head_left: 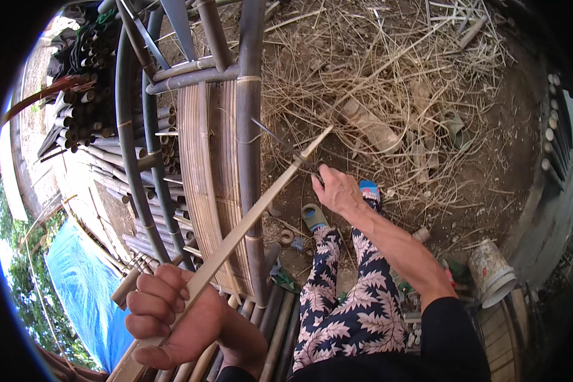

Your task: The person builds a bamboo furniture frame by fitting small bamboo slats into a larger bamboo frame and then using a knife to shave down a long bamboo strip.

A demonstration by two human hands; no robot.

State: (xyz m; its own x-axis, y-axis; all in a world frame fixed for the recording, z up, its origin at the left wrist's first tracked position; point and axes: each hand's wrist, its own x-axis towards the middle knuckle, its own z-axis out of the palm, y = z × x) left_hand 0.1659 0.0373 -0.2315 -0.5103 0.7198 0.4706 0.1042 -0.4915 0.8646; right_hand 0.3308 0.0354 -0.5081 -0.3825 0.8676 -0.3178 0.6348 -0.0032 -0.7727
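Observation:
A long, pale bamboo strip [245, 224] slants from the lower left up to a tapered tip near the middle. My left hand [188, 312] is closed around its lower part, thumb along the strip. Close to the tip, my right hand [339, 191] is closed on the handle of a knife, which is mostly hidden in the fingers. The thin dark knife blade [272, 135] points up and left, crossing the strip just below its tip; whether it cuts into the strip cannot be made out.
Left of the strip stands a dark bamboo frame [251, 127] with a slatted panel [200, 140]. Thin shavings [388, 57] litter the ground ahead. Bamboo poles [165, 239] are stacked at left, near a blue tarp [86, 280]. A stained white bucket [490, 274] lies tilted at right.

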